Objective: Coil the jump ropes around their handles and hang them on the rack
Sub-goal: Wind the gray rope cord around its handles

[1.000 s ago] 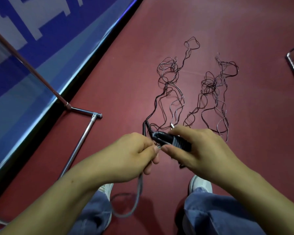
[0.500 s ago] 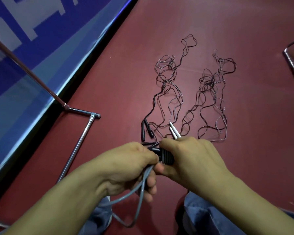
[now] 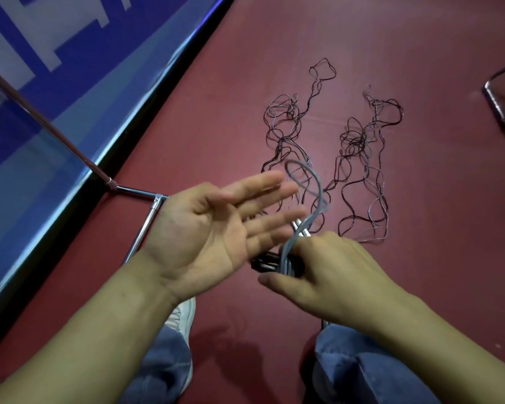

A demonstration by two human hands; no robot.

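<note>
My right hand (image 3: 330, 275) grips a pair of black jump-rope handles (image 3: 270, 263) with grey rope wound round them. A loop of that grey rope (image 3: 312, 193) sticks up past my fingers. My left hand (image 3: 213, 231) is spread flat, palm up, just left of the handles, holding nothing. On the red floor beyond lie two loose tangles of thin dark ropes, one (image 3: 289, 132) on the left and one (image 3: 365, 158) on the right. The handles of the floor ropes are mostly hidden behind my hands. The chrome rack's base tube (image 3: 145, 225) and slanted pole (image 3: 50, 132) stand at the left.
A blue and white banner wall (image 3: 56, 83) runs along the left with a black strip at its foot. A dark metal frame (image 3: 502, 103) shows at the right edge. My white shoe (image 3: 181, 319) and jeans-clad knees (image 3: 359, 371) are below my hands.
My left hand let go of the grey rope and opened flat, moving up and left. The rope's free loop swung up above the handles. My right hand kept its hold on the handles.
</note>
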